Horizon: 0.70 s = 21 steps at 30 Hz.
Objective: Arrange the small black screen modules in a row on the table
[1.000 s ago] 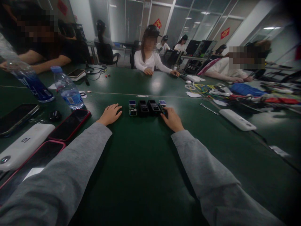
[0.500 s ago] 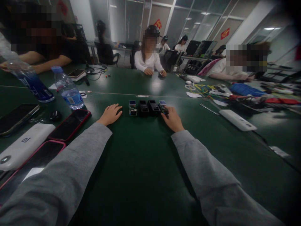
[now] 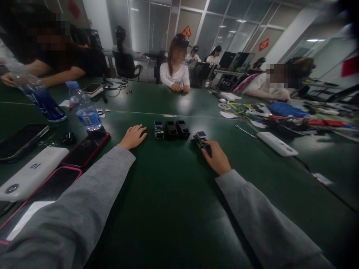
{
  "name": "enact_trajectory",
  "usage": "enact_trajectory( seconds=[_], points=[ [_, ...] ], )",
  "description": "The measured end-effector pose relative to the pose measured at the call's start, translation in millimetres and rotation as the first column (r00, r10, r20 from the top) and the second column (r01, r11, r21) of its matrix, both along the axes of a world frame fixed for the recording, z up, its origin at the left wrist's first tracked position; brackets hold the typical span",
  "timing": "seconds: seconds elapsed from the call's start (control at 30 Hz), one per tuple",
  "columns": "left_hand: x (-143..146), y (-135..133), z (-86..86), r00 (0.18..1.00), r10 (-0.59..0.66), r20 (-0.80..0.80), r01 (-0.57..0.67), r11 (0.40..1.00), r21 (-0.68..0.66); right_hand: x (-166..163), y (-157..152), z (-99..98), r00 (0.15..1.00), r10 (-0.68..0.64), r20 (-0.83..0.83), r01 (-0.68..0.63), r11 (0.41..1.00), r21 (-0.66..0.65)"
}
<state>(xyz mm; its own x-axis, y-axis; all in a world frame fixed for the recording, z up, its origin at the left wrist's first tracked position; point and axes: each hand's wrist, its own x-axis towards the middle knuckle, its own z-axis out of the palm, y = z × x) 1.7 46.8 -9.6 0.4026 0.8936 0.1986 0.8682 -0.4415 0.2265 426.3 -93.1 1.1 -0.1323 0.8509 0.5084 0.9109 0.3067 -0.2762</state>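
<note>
My right hand [image 3: 215, 156] grips the near end of a circuit board with a small screen [image 3: 201, 135], just above or on the green table [image 3: 168, 194]; its fingers hide part of the board. Left of it, two black plastic housings [image 3: 176, 129] stand side by side. A second circuit board with a small screen [image 3: 158, 130] sits at the left end of this row, close against the housings. Palm down, my left hand [image 3: 132, 136] rests on the table left of that board, fingers extended and holding nothing.
At left are two plastic bottles [image 3: 86, 112], several phones [image 3: 85, 148] and a white power bank [image 3: 30, 173]. On the right lie a wrench [image 3: 245, 131], another white power bank [image 3: 277, 144] and tangled cables [image 3: 238, 109]. Across the table sits a person in white [image 3: 175, 76].
My right hand has drawn the right-hand circuit board away from the black housings, to the right and nearer me. My left hand stays in place. The person opposite has brought their hands together.
</note>
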Motion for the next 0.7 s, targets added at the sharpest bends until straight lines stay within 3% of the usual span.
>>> enact_trajectory(
  seconds=[0.13, 0.23, 0.47, 0.7],
  points=[
    [0, 1, -0.9, 1.0, 0.001, 0.008, -0.001, 1.0, 0.005, 8, -36, 1.8, 1.0, -0.001, -0.008, 0.001, 1.0, -0.004],
    [-1, 1, 0.6, 1.0, -0.003, -0.027, 0.003, 1.0, 0.001, 9, -46, 1.4, 1.0, 0.0, -0.02, 0.0, 1.0, -0.003],
    [1, -2, 5.5, 0.998, 0.013, -0.059, -0.014, 1.0, -0.018, 10, -42, -4.0, 1.0, -0.001, -0.022, 0.002, 1.0, 0.027],
    [1, -5, 6.9, 0.998, 0.011, -0.063, -0.012, 1.0, -0.008, 3, -14, -6.4, 0.987, -0.106, -0.123, 0.119, 0.988, 0.098]
  ],
)
